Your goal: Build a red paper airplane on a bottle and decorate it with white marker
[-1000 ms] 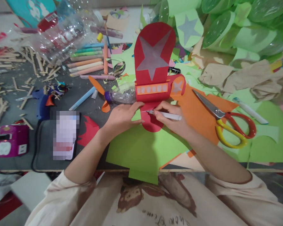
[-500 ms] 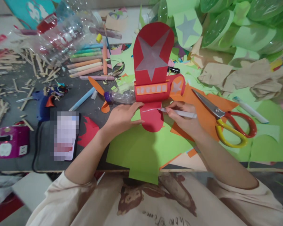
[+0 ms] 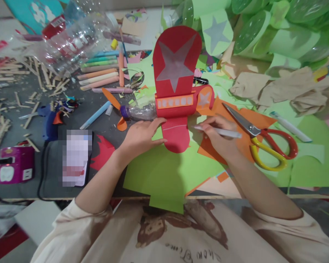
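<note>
A red paper airplane with a grey star on its upper wing lies at the centre, built on a plastic bottle with an orange propeller. A pale line crosses its rounded lower wing. My left hand rests at that wing's left edge, thumb and forefinger spread around the edge. To the right of the wing, my right hand grips a white pen, its tip pointing left and apart from the red paper.
Large scissors lie open on orange paper at right. A phone, a blue glue gun, wooden sticks and coloured markers lie at left. Green paper overhangs the front edge. Green bottle models fill the back right.
My right hand has moved a little to the right with the pen, whose tip has come off the red wing. The pale line now shows uncovered. My left hand stays in place.
</note>
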Demonstrator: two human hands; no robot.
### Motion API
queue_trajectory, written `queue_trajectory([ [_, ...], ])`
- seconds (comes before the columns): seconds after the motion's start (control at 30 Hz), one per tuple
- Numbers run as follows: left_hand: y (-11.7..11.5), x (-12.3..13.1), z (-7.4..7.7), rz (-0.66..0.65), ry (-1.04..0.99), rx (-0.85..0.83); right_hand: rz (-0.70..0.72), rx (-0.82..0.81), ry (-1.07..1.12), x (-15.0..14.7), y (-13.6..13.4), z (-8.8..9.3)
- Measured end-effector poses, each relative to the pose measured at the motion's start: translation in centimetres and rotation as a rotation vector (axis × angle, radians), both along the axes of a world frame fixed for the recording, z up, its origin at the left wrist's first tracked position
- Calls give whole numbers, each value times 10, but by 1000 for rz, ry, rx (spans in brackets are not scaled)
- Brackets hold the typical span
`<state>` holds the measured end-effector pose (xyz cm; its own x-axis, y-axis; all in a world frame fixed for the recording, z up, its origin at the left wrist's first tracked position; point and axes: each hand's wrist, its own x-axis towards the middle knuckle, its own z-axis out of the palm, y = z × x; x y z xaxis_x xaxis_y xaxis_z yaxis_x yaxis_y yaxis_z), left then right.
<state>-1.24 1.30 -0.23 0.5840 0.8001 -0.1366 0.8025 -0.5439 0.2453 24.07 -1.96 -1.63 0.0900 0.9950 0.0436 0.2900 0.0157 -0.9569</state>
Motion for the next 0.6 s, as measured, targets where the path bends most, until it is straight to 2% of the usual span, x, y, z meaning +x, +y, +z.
queue_trajectory([
  [0.1,0,0,-1,-11,5,25,-45,3,68,4,-3,1],
  [0.17,0,0,-1,-19,3,28,-27,-26,71,5,-4,2],
  [0.33,0,1,0,-7,5,-3,61,-55,-15,1,-3,4],
  [0.6,-1,-1,-3,-14,-13,21,72,-21,-83,-3,-5,2],
])
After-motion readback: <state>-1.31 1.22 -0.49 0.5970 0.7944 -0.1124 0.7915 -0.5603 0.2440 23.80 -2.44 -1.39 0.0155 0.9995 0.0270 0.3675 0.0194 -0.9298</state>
